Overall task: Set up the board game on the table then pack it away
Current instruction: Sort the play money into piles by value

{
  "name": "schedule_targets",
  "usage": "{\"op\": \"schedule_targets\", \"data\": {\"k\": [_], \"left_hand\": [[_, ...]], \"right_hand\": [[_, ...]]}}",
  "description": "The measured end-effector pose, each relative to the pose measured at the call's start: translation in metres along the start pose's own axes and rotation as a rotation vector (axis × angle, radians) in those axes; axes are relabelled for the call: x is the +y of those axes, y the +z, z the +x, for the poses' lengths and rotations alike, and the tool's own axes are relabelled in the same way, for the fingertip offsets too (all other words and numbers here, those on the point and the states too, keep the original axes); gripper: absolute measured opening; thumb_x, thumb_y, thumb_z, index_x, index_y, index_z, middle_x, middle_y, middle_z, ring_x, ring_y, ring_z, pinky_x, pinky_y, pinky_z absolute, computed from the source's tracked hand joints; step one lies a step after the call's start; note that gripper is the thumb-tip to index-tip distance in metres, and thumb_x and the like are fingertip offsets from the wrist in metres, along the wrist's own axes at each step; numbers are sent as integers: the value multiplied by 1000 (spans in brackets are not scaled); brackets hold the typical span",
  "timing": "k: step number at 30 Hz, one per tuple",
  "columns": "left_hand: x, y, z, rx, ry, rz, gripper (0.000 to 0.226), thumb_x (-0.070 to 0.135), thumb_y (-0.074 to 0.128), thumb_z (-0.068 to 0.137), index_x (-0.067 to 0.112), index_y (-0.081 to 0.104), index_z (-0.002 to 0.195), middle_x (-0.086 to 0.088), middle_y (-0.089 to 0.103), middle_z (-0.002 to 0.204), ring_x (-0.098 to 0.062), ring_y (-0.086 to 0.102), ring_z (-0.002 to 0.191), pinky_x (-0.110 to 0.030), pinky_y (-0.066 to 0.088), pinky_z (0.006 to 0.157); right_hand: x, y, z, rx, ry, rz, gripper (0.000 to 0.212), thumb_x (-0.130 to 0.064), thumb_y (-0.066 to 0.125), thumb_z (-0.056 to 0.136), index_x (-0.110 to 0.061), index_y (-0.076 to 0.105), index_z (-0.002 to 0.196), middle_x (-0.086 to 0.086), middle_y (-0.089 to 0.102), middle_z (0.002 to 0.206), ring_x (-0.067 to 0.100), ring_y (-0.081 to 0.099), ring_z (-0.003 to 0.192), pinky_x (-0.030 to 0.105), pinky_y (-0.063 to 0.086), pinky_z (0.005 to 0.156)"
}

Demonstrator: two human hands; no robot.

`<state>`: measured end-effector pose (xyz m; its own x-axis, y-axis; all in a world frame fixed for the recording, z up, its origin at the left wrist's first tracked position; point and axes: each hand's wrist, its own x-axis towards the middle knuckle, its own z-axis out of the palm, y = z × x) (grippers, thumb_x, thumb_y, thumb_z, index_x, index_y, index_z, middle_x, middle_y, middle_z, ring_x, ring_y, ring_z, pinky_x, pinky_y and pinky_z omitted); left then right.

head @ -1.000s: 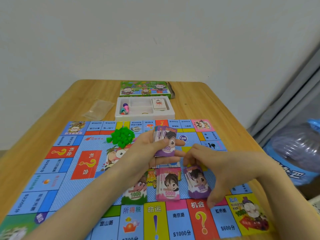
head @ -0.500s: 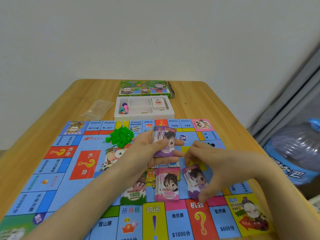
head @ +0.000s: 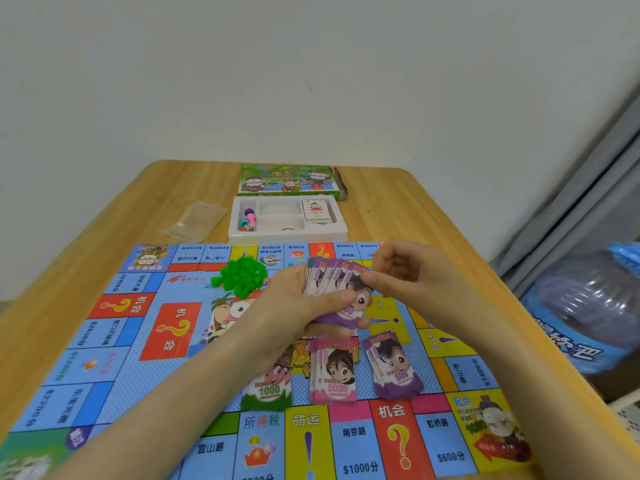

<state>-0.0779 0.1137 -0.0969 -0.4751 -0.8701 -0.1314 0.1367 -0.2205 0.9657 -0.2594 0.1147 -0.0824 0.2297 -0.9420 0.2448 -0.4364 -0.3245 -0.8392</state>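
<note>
- Head view: L hand (head: 294, 306) grips fan of purple 500 notes (head: 332, 280), thumb across the faces, held over board (head: 138, 341) centre.
- R hand (head: 408, 275): fingers curled, thumb + forefinger pinch top corner of fan's rightmost note.
- Three note piles in a row on board toward its near edge, L to R: green 1000 pile (head: 268, 391), pink 5000 pile (head: 334, 374), purple 500 pile (head: 394, 370). L forearm covers part of the 1000s.
- Green houses heap (head: 242, 275) on board near its far edge, just left of L hand.
- Board flat on wooden table (head: 86, 237).
- White tray (head: 287, 234) just past board's far edge: pawns (head: 247, 220) in left compartment, card deck (head: 317, 211) in right.
- Box lid (head: 287, 180) behind tray by table's far edge; clear bag (head: 195, 220) left of tray.
</note>
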Motion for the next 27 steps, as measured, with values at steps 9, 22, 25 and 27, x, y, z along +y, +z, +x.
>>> {"op": "schedule_targets", "data": {"k": [9,22,25,27], "left_hand": [[0,2,3,13,-62,-158,18,7,44,99,3,59,107,-18,73,96,-30,73,81,-28,60,63],[-4,-1,6,91,-39,-75,15,8,51,95,6,58,109,-9,75,93,-21,73,77,-24,59,60],[-4,-1,6,99,-25,-102,17,5,51,95,4,56,111,-8,75,88,-21,73,76,-24,58,59],[-4,-2,7,94,-15,-107,18,5,50,95,2,56,112,-11,75,92,-24,73,79,-24,58,60]], "right_hand": [[4,0,1,68,-12,-41,22,-5,62,87,-25,63,77,9,62,71,30,56,69,44,48,68],[-10,-14,-2,18,120,-48,21,-30,59,86,-17,65,71,19,66,82,31,48,65,23,36,53],[-10,-20,-4,-102,176,-69,27,-40,63,75,-14,68,70,10,70,81,37,61,86,45,48,66],[-7,-23,-3,-228,209,-124,35,-48,63,68,-14,70,71,13,70,80,39,60,80,45,45,64]]}}
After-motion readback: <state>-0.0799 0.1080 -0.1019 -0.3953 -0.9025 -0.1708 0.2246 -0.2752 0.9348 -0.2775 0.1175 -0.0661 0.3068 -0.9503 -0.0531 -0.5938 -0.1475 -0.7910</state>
